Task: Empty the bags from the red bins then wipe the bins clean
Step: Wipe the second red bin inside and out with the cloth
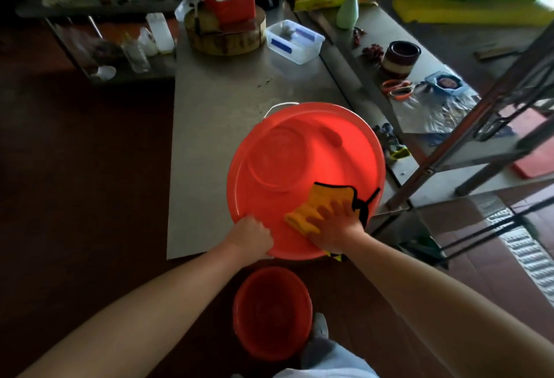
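Observation:
A large red bin point(299, 149) stands on the steel table point(215, 107), empty, with a white handle at its far rim. My left hand point(253, 235) grips its near rim. Inside the bin, on the near right wall, my right hand point(335, 224) lies flat with fingers spread on a yellow cloth with black edging point(317, 200). A second, smaller red bin point(271, 311) stands on the dark floor below the table edge, between my arms; it looks empty. No bags are in view.
A clear plastic box point(295, 40), a round wooden block point(224, 35) with a red-and-white container on it stand at the table's far end. Right of the table lie orange scissors point(397, 88), a dark bowl point(400, 56) and a metal rack frame point(479, 137).

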A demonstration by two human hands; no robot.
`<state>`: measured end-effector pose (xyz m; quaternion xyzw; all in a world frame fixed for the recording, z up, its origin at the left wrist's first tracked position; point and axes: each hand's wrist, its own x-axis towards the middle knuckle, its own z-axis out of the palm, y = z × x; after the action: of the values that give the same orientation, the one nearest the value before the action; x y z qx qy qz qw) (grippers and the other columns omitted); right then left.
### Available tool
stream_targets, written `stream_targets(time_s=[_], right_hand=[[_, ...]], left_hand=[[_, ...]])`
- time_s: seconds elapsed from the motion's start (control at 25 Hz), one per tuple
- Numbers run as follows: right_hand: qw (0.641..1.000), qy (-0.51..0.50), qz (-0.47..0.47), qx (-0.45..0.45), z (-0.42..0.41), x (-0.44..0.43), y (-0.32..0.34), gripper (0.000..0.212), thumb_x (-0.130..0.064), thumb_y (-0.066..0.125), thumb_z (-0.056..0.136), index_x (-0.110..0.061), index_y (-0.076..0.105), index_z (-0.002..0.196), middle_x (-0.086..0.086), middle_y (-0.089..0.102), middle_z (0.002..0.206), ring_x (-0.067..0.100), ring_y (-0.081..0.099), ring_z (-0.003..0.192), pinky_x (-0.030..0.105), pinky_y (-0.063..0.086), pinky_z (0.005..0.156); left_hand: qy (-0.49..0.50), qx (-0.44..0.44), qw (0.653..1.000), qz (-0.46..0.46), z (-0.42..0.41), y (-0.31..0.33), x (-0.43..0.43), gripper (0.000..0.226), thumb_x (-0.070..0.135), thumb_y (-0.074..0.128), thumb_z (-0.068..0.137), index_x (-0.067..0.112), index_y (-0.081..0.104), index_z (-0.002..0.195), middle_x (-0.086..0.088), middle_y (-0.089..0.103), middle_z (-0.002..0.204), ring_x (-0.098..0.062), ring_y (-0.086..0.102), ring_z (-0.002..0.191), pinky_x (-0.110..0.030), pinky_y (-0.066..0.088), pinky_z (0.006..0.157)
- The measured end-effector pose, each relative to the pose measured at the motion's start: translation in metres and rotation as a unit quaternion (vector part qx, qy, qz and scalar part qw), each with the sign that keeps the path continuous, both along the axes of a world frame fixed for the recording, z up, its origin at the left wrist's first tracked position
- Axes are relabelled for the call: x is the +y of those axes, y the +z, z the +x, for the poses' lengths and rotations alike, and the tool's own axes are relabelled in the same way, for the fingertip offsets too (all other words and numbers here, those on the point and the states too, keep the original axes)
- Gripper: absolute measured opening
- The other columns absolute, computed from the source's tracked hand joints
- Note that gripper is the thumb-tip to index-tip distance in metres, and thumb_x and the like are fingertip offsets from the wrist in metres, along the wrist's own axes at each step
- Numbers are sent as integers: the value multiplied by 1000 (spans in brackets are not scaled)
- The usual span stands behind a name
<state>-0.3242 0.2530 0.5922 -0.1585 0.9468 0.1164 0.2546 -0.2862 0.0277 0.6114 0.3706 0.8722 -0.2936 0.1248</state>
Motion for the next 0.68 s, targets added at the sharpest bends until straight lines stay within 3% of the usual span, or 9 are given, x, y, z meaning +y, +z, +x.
stream_targets(time_s=[0.2, 0.36, 0.52, 0.68], right_hand=[[997, -23, 76, 23, -7, 14, 4, 62, -62, 23, 99, -44, 17, 158, 1, 7, 169, 37, -8, 154, 58, -16, 117], [994, -62, -18, -89, 15, -29, -8, 67, -72, 13, 95, -49, 4, 157, -2, 2, 170, 40, -2, 153, 65, -7, 116], [987, -65, -93, -112, 26, -49, -13, 67, -74, 11, 95, -49, 8, 157, -4, 7, 169, 36, 3, 154, 63, -2, 118], [1000, 17, -7, -22, 16, -19, -2, 65, -70, 17, 97, -45, 21, 156, 0, 17, 166, 36, 7, 152, 58, 2, 120]], left_hand=[[-17, -4, 1000, -13, -3, 14, 4, 37, 45, 48, 100, 16, 70, 105, -4, 72, 104, -28, 69, 96, -36, 46, 85], [-36, -3, 999, -19, -4, 17, -2, 42, 55, 52, 96, 18, 70, 103, 0, 72, 102, -26, 68, 95, -35, 48, 86], [-8, -5, 1000, 4, -1, 8, -9, 32, 40, 54, 99, 14, 70, 107, -3, 72, 105, -26, 68, 98, -37, 45, 90], [2, 0, 1000, -25, -1, 1, -27, 21, 36, 64, 89, 18, 75, 92, 1, 74, 86, -23, 70, 81, -36, 48, 82]])
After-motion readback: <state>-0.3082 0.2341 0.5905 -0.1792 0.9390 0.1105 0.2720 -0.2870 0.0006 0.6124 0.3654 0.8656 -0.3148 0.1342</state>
